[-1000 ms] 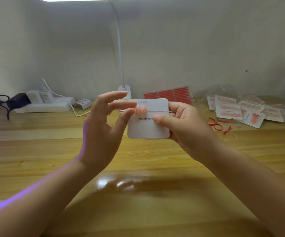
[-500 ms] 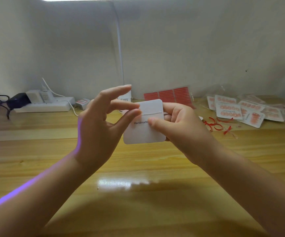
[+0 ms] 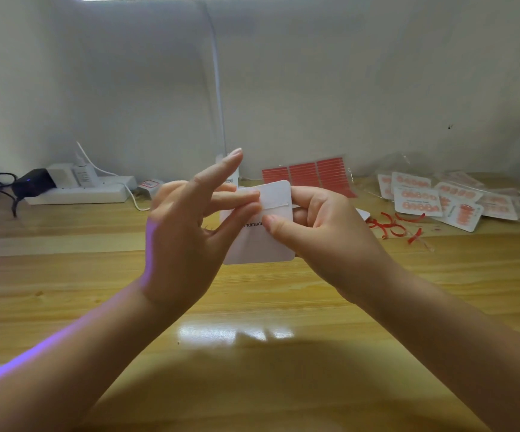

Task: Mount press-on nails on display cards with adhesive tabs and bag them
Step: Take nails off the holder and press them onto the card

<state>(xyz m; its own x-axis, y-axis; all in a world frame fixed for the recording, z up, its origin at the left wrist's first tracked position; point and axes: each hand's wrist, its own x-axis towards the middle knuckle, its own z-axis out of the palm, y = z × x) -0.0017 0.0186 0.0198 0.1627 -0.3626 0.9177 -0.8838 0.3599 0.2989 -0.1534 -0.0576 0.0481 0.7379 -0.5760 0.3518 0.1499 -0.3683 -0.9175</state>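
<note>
- Gripping the card (image 3: pixel 265 244) above the table (image 3: pixel 252 307) — right hand (image 3: pixel 324 241), thumb on its face.
- Left hand (image 3: pixel 184 244) pinches the card's left edge, index finger raised.
- Finished cards (image 3: pixel 439 201) lie far right.

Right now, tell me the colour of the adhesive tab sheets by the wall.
Red adhesive tab sheets, seen in the head view.
</note>
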